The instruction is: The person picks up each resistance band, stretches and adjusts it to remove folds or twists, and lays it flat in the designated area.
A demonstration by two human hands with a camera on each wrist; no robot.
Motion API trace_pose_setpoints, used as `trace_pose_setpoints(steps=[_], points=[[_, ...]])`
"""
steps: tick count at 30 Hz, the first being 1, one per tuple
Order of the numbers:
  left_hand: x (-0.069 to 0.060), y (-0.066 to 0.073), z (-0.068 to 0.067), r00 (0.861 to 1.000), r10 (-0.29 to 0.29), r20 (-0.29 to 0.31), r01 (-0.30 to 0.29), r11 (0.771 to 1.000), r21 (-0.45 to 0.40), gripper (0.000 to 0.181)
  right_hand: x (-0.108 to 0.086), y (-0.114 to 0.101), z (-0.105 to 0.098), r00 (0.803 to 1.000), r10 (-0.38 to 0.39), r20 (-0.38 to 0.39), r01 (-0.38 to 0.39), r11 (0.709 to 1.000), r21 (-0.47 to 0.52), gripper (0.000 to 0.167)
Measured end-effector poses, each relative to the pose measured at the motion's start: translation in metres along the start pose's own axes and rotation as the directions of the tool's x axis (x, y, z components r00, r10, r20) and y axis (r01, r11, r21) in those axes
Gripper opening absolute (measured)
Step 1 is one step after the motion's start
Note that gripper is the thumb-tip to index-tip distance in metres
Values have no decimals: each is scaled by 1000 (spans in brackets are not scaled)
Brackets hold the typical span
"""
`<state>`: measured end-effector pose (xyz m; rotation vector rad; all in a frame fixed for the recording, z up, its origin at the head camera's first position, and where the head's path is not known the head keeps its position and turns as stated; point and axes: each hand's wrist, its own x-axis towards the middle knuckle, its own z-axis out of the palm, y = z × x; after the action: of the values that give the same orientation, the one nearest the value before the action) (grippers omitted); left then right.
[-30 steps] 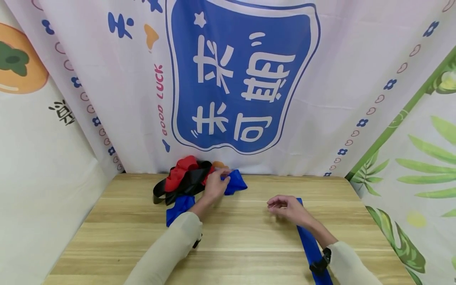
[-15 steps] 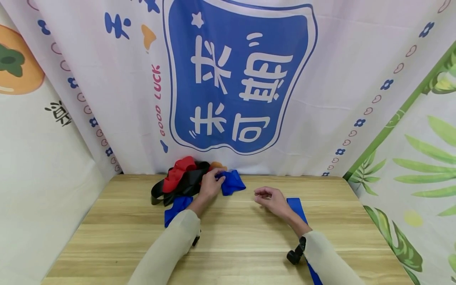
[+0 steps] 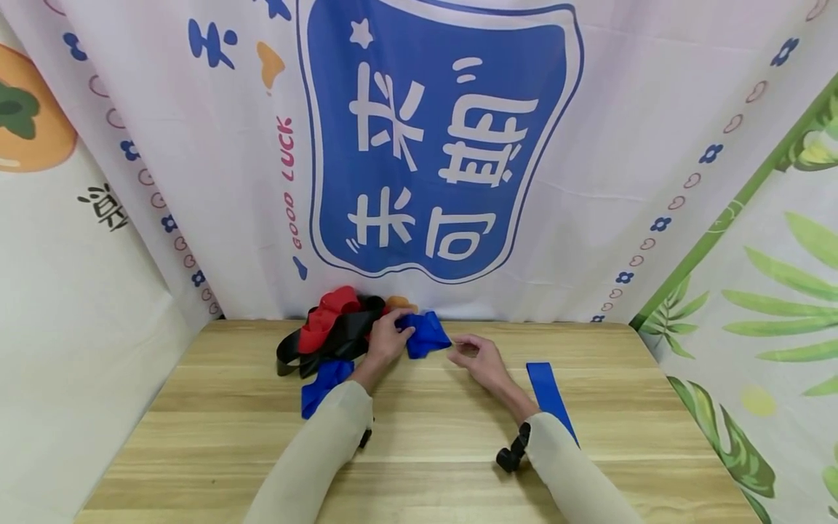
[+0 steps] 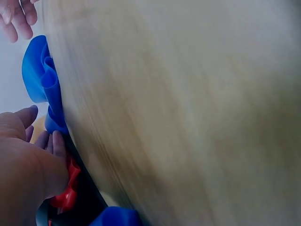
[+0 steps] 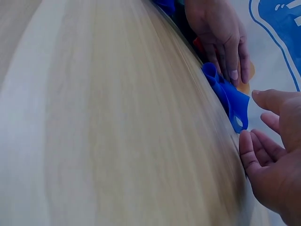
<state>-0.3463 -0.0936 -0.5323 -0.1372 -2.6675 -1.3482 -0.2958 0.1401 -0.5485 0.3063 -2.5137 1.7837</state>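
A folded blue ribbon (image 3: 427, 335) lies near the back edge of the table. My left hand (image 3: 388, 336) is at its left end, fingers beside the ribbon and thumb apart from them in the left wrist view. From the right comes my right hand (image 3: 481, 360), its fingertips close to the ribbon's other end. Thumb and fingers of this right hand (image 5: 277, 150) are spread in the right wrist view, with nothing between them. Whether either hand's fingertips touch the blue ribbon (image 5: 228, 99) is hard to tell.
Left of the hands lie a red ribbon (image 3: 327, 319) and a black ribbon (image 3: 347, 335) in a heap. Another blue bundle (image 3: 324, 386) sits in front. A flat blue strip (image 3: 551, 399) lies at right, partly under the right sleeve. Something orange (image 3: 398, 302) shows behind.
My right hand has moved left, away from the flat blue strip and up to the folded blue ribbon. My left hand has stayed beside that ribbon.
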Motion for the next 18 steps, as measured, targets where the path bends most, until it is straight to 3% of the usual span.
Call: trace_pose_setpoints(steps=[6, 13, 18], points=[[3, -3, 0, 1000, -23, -9, 23, 1000, -7, 38, 5, -4, 7, 999, 32, -24, -33, 998, -48, 40], [6, -2, 3, 999, -34, -16, 34, 999, -8, 39, 14, -7, 13, 994, 102, -48, -103, 995, -7, 38], [7, 0, 5, 999, -40, -25, 40, 999, -7, 39, 19, -6, 16, 989, 109, -95, -115, 991, -67, 34]])
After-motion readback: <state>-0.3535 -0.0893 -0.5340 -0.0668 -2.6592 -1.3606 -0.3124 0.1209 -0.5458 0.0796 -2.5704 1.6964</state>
